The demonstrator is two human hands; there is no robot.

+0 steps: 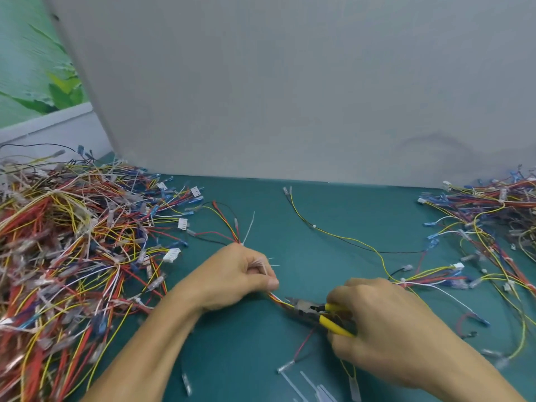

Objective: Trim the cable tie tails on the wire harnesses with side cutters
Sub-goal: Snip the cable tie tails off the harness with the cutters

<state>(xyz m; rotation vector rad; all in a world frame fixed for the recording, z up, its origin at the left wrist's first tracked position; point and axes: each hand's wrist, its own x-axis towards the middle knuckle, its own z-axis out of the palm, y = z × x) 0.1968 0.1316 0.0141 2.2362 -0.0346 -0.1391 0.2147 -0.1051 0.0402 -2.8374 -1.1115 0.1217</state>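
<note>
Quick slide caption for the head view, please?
Left hand grips a wire harness; right hand holds yellow-handled side cutters at it, on a teal bench.

The big heap of harnesses (72, 242) fills the table's (333, 210) left side, and a smaller heap (487, 219) sits at its right edge. An upright panel (290, 97) stands along the back edge. Between the heaps lies one loose harness (348, 239). In front of it, left hand (240, 277) grips the held harness (278, 298). To its right are the side cutters (311, 309) in the right hand (385, 323). Cut tie tails (321, 392) lie at the near edge.
</note>
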